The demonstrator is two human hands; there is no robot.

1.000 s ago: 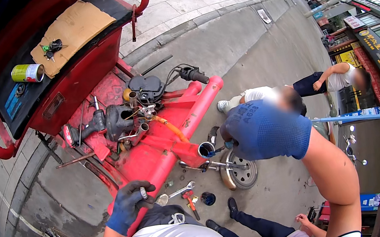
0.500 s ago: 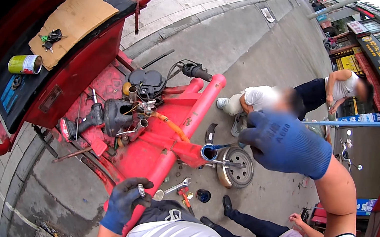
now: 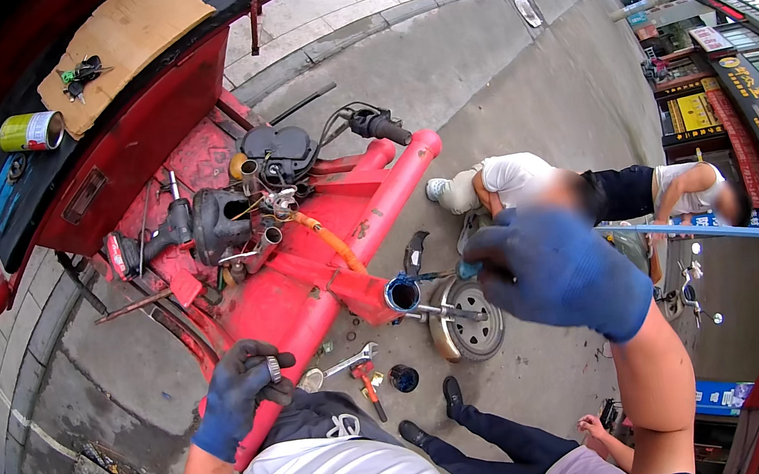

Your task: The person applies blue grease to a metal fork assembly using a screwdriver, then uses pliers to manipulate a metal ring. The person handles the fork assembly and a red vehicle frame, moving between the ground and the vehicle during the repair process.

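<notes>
My left hand (image 3: 243, 395), in a blue and dark-coated glove, is closed on a small shiny metal bearing (image 3: 274, 368) near the red frame. The right hand (image 3: 563, 271), gloved alike and partly smeared by motion, is raised with its fingers curled. A thin dark-blue-smeared stick (image 3: 430, 276) runs from near its fingers to the open steering tube (image 3: 402, 294), whose rim and inside carry blue grease. The stick's far part is hidden behind the glove. This tube sits at the front of the red tricycle frame (image 3: 292, 313).
A cordless power tool (image 3: 158, 237) lies among parts on the frame. Cardboard (image 3: 132, 42) with keys and a green can (image 3: 31, 132) rest on the seat. On the ground are a wrench (image 3: 351, 362), a red-handled hammer (image 3: 369, 391), a grease tub (image 3: 404, 378) and a wheel (image 3: 468, 320). Several people are nearby.
The view has shifted slightly, so the tricycle sits a little further left. My right hand has moved slightly left and turned; the left hand still keeps the bearing.
</notes>
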